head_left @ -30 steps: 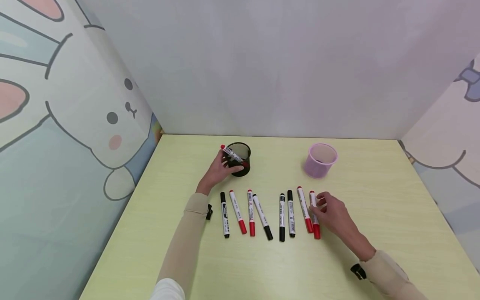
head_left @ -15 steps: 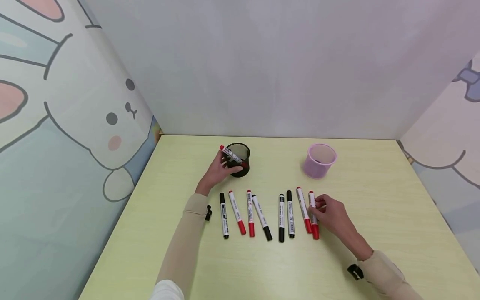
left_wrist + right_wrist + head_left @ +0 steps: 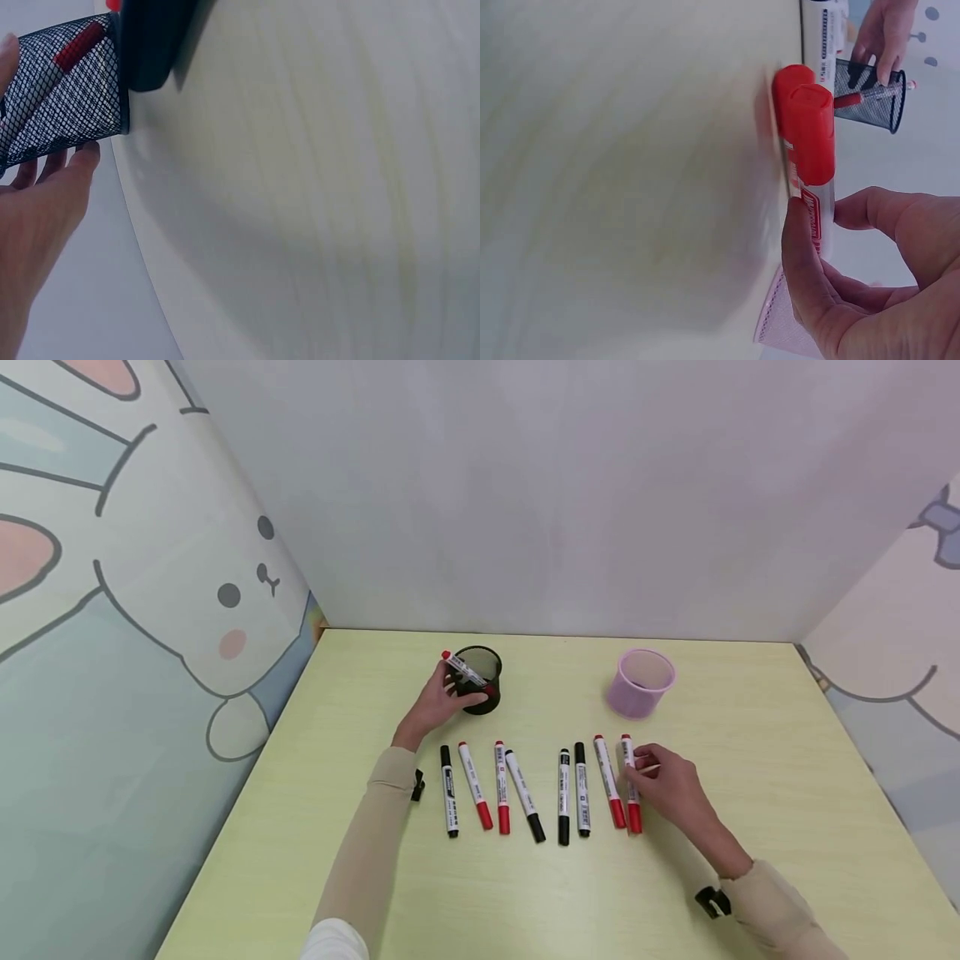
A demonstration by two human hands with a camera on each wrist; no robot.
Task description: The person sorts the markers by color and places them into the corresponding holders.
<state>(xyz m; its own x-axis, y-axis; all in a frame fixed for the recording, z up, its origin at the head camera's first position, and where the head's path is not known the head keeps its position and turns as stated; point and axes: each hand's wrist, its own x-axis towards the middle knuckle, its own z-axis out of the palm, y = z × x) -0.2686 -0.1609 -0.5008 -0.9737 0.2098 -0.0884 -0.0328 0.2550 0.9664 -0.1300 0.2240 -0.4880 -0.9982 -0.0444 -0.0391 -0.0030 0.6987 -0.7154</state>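
My left hand (image 3: 433, 703) grips a black mesh pen cup (image 3: 492, 675) at the back left, fingers on its far side and thumb across the front. One red-capped whiteboard marker (image 3: 467, 668) leans inside it, its tail above the rim; in the left wrist view its red cap (image 3: 79, 46) shows through the mesh. My right hand (image 3: 672, 787) pinches the rightmost red marker (image 3: 634, 820) between thumb and fingers, cap end toward me. In the right wrist view this held marker (image 3: 812, 142) overlaps the neighbouring red marker (image 3: 786, 82); any gap beneath it is unclear.
Red and black markers lie in a row, among them a black marker (image 3: 449, 793) at the left end and another black one (image 3: 564, 797) mid-row. A pink cup (image 3: 633, 700) stands back right. Walls border the yellow table (image 3: 525, 902) behind and at both sides.
The right hand's marker has shifted slightly away from me, toward the back of the table, and my right fingers now pinch it. My left hand and the mesh cup stay put.
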